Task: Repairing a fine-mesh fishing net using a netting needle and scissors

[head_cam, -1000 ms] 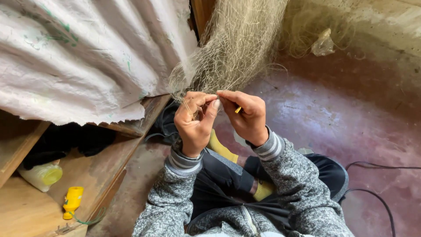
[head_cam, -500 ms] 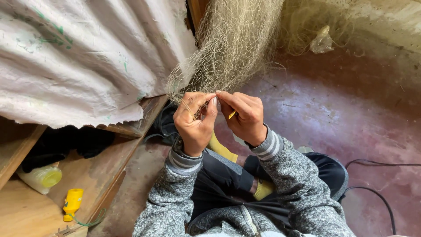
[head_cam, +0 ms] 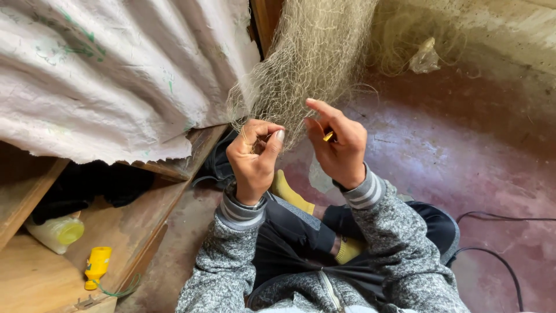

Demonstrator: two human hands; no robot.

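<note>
both hands raised, left hand [head_cam: 253, 156] pinching net [head_cam: 315, 64], right hand [head_cam: 339, 145] gripping yellow tool [head_cam: 328, 137]

a rough net-mending shed: hanging fishing net [head_cam: 313, 64], bare concrete floor [head_cam: 463, 162], wooden planks [head_cam: 35, 278]

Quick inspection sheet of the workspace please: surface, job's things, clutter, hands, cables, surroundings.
Surface: worn reddish concrete floor; the person sits on it.
Job's things: fine beige fishing net hanging before the hands; small yellow tool.
Clutter: yellow spool and pale plastic bottle on a wooden shelf.
Hands: left hand pinches net strands; right hand holds the yellow tool.
Cables: black cables on the floor, to the person's right.
Surroundings: white woven sheet draped upper left; concrete wall behind.
</note>
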